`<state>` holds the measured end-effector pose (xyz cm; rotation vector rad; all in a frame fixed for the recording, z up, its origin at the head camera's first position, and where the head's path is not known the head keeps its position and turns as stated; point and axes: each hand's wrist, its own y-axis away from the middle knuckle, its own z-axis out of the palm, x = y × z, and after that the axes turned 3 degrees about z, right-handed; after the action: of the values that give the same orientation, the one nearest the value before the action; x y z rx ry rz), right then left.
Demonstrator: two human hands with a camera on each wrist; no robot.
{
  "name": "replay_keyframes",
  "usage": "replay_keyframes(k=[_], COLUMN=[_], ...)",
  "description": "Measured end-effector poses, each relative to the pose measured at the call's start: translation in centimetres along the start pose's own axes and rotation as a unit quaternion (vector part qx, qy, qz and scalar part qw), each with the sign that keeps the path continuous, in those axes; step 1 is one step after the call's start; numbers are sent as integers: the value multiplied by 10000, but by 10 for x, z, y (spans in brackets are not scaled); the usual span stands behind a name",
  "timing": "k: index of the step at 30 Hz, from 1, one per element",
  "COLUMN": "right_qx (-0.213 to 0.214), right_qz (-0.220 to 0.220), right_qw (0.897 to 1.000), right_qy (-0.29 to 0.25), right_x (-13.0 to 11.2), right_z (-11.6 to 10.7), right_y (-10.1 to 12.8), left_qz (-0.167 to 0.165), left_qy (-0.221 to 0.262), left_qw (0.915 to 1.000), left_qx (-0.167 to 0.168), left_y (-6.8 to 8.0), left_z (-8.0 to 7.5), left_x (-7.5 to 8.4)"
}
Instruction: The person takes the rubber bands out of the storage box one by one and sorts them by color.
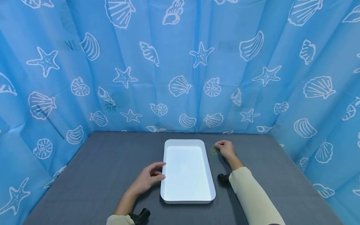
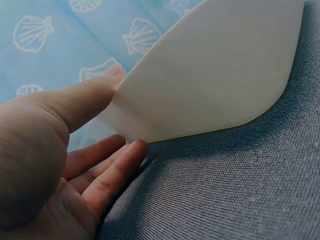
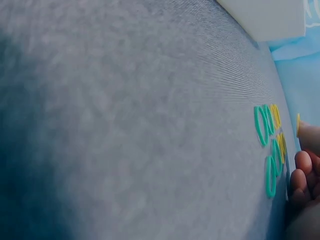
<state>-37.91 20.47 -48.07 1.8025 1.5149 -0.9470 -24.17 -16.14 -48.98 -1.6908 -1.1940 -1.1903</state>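
Observation:
A white rectangular tray [image 1: 185,202] lies on the table in the head view. My left hand [image 1: 149,177] is at its left side, thumb and fingertips touching the wall and rim with the fingers loosely extended. The left wrist view shows the thumb [image 2: 95,95] at the rim and the other fingertips by the wall's lower edge. Right of the tray, my right hand [image 1: 226,149] pinches a thin yellow ring [image 3: 298,125], held above the table. Several green rings [image 3: 270,176] and yellow rings [image 3: 282,148] lie flat on the cloth beside that hand.
The table [image 1: 112,156] is covered in dark grey cloth. A blue curtain [image 1: 157,72] with white shell and starfish prints hangs behind it and along both sides. Black wrist cameras [image 1: 224,178] are worn on both wrists, below the light sleeves.

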Motion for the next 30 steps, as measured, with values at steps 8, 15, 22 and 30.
replay_keyframes(k=[8, 15, 22, 30], right_qx=[289, 568, 569, 494], right_qz=[156, 146, 352, 399], right_qw=[9968, 9932, 9917, 9942], right_qy=[728, 1007, 1097, 865], right_x=[-1, 1, 1, 3], right_z=[-3, -4, -3, -6], right_y=[1, 0, -1, 1], left_qz=[16, -4, -60, -37], left_qy=[-32, 56, 22, 76], left_qw=[10000, 10000, 9999, 9999], left_qx=[-34, -63, -79, -90], left_y=[-1, -2, 10, 13], left_z=[3, 4, 6, 7], left_x=[-2, 2, 32, 38])
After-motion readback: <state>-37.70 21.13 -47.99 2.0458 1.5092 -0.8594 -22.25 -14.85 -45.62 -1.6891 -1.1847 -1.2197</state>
